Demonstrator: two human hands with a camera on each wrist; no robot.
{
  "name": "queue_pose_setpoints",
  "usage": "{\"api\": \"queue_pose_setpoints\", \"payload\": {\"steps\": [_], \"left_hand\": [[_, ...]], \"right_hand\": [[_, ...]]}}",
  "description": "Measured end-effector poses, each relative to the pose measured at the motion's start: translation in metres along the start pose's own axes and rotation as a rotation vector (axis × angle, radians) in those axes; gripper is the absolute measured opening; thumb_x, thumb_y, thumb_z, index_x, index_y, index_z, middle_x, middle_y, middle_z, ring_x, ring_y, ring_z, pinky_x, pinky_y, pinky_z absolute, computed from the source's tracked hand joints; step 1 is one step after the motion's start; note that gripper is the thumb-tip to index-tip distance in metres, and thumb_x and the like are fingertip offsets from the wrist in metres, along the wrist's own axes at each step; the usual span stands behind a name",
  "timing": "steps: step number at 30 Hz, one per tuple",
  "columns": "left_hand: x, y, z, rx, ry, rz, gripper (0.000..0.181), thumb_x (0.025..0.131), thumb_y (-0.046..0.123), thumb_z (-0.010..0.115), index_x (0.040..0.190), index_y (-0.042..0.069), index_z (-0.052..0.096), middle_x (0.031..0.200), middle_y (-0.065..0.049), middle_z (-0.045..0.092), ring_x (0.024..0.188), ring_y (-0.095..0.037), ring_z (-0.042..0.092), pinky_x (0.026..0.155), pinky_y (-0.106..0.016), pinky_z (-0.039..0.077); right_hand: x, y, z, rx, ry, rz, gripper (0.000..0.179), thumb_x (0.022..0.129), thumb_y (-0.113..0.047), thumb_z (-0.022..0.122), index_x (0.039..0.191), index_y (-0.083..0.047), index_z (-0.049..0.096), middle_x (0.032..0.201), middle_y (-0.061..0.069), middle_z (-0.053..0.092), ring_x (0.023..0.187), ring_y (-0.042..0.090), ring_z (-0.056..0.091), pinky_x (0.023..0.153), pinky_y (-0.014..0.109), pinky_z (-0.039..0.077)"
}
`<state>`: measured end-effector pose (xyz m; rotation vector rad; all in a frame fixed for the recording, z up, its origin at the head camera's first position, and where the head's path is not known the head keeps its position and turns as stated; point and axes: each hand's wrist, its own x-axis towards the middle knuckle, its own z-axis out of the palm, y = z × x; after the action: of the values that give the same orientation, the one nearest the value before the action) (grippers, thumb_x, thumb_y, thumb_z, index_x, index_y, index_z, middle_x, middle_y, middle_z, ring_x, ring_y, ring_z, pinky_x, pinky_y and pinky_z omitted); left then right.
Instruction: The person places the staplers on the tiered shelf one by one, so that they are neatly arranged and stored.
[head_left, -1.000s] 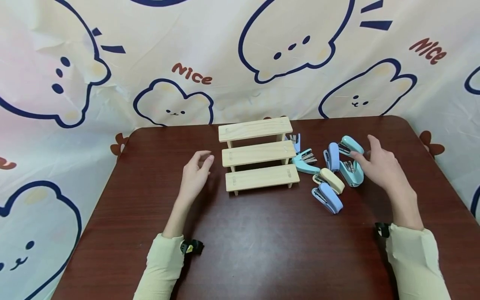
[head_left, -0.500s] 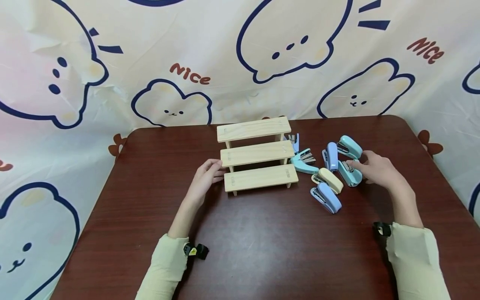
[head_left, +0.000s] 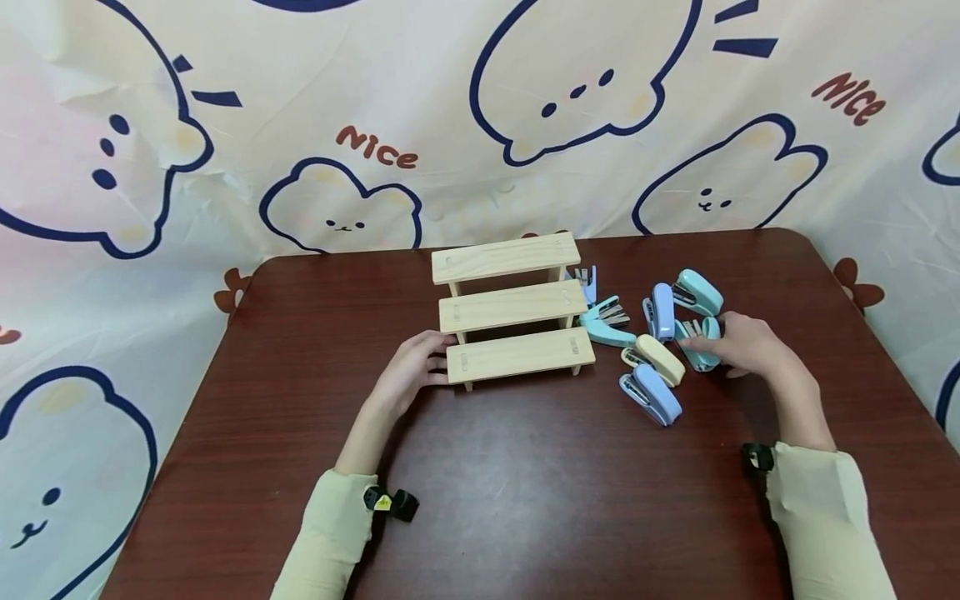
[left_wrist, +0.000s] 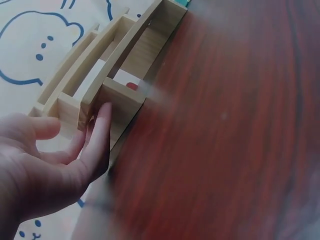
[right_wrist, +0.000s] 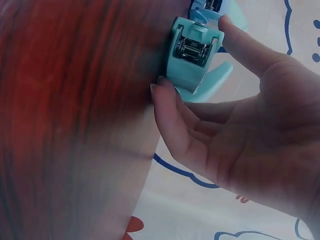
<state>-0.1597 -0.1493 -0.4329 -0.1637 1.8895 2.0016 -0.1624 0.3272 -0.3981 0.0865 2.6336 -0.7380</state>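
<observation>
Two "Nice" prints show; left fingers, relaxed, touch the wooden shelf, right fingers grip a teal stapler.

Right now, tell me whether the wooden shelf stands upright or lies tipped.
Upright: the wooden shelf stands legs down on the table, its steps facing up.

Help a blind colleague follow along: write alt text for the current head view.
A person's right hand grips a teal stapler on a dark red-brown table, while the left hand touches the end of a three-tier wooden stand. More staplers, in blue, teal and cream, lie nearby.
</observation>
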Motion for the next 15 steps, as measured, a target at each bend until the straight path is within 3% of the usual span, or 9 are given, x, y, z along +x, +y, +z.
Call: {"api": "queue_pose_setpoints", "payload": {"steps": [4, 10, 15], "left_hand": [[0.0009, -0.0031, 0.0013, -0.002, -0.008, 0.000, 0.020, 0.106, 0.015, 0.055, 0.116, -0.002, 0.056, 0.100, -0.006, 0.060, 0.080, -0.015, 0.065, 0.064, -0.027, 0.062], [0.0018, -0.0076, 0.0010, -0.010, -0.013, 0.022, 0.017, 0.103, 0.010, 0.059, 0.114, -0.003, 0.057, 0.097, -0.005, 0.061, 0.078, -0.014, 0.065, 0.063, -0.027, 0.061], [0.0032, -0.0083, 0.0004, -0.017, 0.038, 0.043, 0.014, 0.102, 0.008, 0.061, 0.111, -0.003, 0.059, 0.096, -0.004, 0.064, 0.077, -0.014, 0.066, 0.061, -0.027, 0.062]], "right_hand": [[-0.0004, -0.0018, 0.0001, 0.004, -0.004, -0.002, 0.079, 0.097, -0.040, 0.070, 0.128, 0.024, 0.037, 0.099, 0.028, 0.055, 0.086, 0.035, 0.063, 0.063, 0.040, 0.065], [-0.0008, -0.0045, -0.0002, -0.051, 0.041, -0.041, 0.072, 0.097, -0.031, 0.067, 0.128, 0.026, 0.035, 0.099, 0.032, 0.053, 0.082, 0.035, 0.061, 0.060, 0.038, 0.062], [-0.0028, -0.0061, -0.0018, -0.103, 0.074, -0.043, 0.069, 0.094, -0.024, 0.070, 0.126, 0.025, 0.034, 0.099, 0.034, 0.051, 0.085, 0.039, 0.054, 0.063, 0.040, 0.054]]}}
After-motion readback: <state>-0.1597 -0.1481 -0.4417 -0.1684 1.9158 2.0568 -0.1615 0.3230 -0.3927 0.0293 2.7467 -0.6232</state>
